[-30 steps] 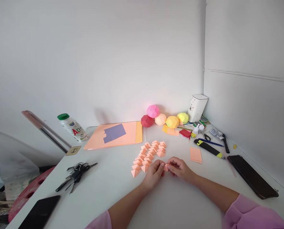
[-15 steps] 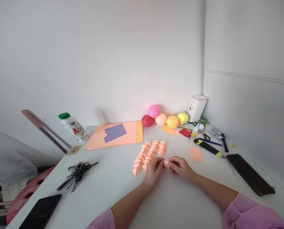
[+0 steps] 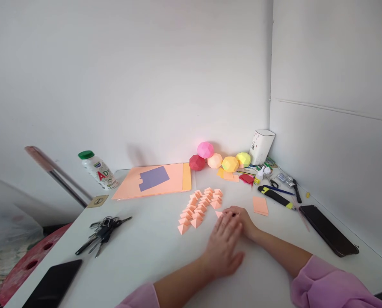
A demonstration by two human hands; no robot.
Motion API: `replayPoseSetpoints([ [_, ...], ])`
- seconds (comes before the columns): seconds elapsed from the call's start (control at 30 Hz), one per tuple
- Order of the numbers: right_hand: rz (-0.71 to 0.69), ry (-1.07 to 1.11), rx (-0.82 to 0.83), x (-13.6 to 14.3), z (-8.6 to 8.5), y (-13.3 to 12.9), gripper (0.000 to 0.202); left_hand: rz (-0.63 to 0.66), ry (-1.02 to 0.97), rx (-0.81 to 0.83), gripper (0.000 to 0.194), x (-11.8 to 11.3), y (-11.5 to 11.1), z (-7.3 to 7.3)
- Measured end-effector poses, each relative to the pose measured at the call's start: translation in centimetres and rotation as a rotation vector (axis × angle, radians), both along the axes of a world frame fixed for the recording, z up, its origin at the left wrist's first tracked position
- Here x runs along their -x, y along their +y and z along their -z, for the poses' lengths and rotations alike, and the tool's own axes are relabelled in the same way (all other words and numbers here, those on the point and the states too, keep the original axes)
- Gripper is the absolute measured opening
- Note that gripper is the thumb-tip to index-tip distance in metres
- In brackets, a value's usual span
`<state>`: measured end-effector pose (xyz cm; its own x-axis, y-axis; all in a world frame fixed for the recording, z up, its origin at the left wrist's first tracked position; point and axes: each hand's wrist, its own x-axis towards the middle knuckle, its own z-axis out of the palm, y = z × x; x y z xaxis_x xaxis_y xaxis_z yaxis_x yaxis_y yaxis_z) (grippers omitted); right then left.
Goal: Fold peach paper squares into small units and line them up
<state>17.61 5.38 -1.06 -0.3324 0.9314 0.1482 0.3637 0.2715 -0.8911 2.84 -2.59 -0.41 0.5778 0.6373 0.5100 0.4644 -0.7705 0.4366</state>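
Beside the left hand (image 3: pixel 223 246), peach pieces (image 3: pixel 199 207) sit.

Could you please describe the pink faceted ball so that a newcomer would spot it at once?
Look along the white table to its back, by the wall. Left of the tall white box is a group of faceted balls. The pink ball sits highest, just above the dark red one.
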Motion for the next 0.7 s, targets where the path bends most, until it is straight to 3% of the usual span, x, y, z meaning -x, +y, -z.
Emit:
replayPoseSetpoints([
  [0.07, 0.013, -0.082, -0.011, 0.4, -0.1, 0.4, 0.024, 0.142, 0.182, 0.037, 0.075, -0.3, -1.1, -0.8],
  [0.2, 0.062, -0.249, -0.086, 1.5, -0.4, 1.9, 0.029, 0.259, 0.447, 0.176, 0.085, -0.2, -2.2, -2.4],
  [0.37, 0.063, -0.271, -0.118, 2.6, -0.4, 2.9, 0.028, 0.269, 0.540, 0.211, 0.087, 0.2, -2.2, -3.3],
  [0.7, 0.088, -0.290, -0.128, 2.3, 0.4, 2.8, 0.028, 0.260, 0.547, 0.185, 0.084, -0.1, -2.1, -3.0],
])
